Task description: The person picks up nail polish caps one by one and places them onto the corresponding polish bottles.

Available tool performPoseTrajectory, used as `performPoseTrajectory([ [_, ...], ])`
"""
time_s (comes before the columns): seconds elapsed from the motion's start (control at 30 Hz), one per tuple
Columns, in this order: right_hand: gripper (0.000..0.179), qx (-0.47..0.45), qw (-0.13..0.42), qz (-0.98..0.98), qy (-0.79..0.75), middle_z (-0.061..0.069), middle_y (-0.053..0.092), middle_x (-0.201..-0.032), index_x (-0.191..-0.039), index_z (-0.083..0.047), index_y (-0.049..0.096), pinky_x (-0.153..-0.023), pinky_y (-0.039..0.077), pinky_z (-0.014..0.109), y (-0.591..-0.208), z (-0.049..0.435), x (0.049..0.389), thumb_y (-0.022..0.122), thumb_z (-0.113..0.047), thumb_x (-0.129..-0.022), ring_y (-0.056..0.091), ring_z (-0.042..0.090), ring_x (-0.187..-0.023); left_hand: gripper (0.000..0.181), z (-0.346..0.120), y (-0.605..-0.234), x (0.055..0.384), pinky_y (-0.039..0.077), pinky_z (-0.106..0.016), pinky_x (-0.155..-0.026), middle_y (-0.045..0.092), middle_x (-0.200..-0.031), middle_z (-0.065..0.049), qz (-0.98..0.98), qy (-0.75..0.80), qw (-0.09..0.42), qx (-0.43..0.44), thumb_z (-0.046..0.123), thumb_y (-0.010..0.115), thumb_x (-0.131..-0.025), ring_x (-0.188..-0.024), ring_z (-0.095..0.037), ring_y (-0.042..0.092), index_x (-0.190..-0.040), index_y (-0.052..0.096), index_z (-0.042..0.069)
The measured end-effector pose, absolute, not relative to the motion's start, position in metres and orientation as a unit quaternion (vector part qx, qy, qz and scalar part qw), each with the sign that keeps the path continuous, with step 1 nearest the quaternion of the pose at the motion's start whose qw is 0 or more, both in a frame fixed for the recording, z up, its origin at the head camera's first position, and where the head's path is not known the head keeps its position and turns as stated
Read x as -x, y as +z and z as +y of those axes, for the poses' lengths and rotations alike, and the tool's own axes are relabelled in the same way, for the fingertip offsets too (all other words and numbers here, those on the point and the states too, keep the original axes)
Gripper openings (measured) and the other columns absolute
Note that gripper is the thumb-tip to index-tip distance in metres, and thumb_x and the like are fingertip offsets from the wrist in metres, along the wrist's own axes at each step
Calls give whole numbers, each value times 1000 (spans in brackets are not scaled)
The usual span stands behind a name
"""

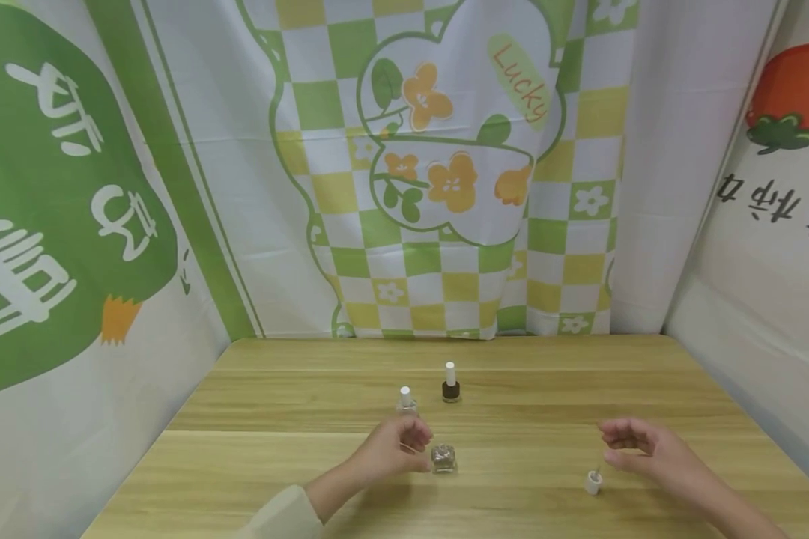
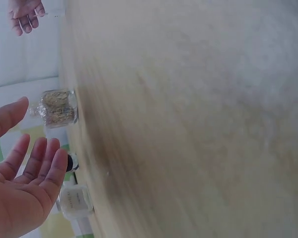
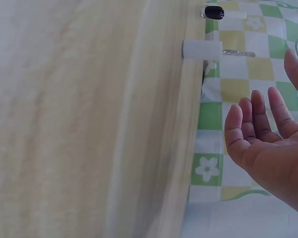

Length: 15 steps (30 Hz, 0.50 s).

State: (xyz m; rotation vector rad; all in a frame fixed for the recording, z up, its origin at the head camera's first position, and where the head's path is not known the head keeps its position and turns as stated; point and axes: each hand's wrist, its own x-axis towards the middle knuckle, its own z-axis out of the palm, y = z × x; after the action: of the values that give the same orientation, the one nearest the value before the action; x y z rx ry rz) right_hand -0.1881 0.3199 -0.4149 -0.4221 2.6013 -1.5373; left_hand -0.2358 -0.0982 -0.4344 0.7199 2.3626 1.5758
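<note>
My left hand [image 1: 394,449] is beside an uncapped nail polish bottle [image 1: 443,458], thumb and fingers apart and loosely bent, holding nothing. Through its clear glass, gold glitter polish shows in the left wrist view, with the bare neck facing the thumb. To the right, a white nail polish cap [image 1: 593,483] stands on its top, its glitter-coated brush [image 3: 238,53] pointing up. Close by it, my right hand [image 1: 654,453] hovers with relaxed fingers and an empty palm. Behind the left hand is a white-capped bottle [image 1: 406,394], its lower part partly hidden in the head view.
A dark nail polish bottle [image 1: 451,390] with a tall white cap stands farther back on the wooden table [image 1: 297,389]. Patterned cloth [image 1: 431,284] hangs along the table's back edge, and printed curtains enclose both sides.
</note>
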Motion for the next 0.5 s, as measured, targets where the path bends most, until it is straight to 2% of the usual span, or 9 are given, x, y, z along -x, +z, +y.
performPoseTrajectory([
  [0.17, 46, 147, 61, 847, -507, 24, 57, -120, -128, 16, 46, -80, 52, 23, -422, 327, 184, 62, -11, -95, 58, 6, -99, 40, -94, -439, 237, 53, -26, -82, 61, -101, -9, 804, 532, 113, -241, 1, 81, -74, -95, -27, 61, -107, 59, -5],
  [0.33, 51, 135, 112, 822, -542, 21, 55, -121, -131, 18, 40, -80, 53, 27, -430, 334, 183, 61, -10, -95, 57, 6, -99, 40, -92, -440, 237, 53, -27, -81, 61, -99, -6, 818, 515, 111, -230, 3, 82, -73, -90, -24, 61, -107, 61, -2],
  [0.5, 47, 180, 115, 820, -531, 20, 58, -114, -125, 22, 42, -77, 54, 27, -439, 337, 186, 63, -5, -93, 59, 5, -95, 37, -88, -440, 236, 53, -25, -77, 61, -96, -4, 823, 510, 108, -227, 0, 82, -72, -88, -23, 62, -103, 62, 0],
])
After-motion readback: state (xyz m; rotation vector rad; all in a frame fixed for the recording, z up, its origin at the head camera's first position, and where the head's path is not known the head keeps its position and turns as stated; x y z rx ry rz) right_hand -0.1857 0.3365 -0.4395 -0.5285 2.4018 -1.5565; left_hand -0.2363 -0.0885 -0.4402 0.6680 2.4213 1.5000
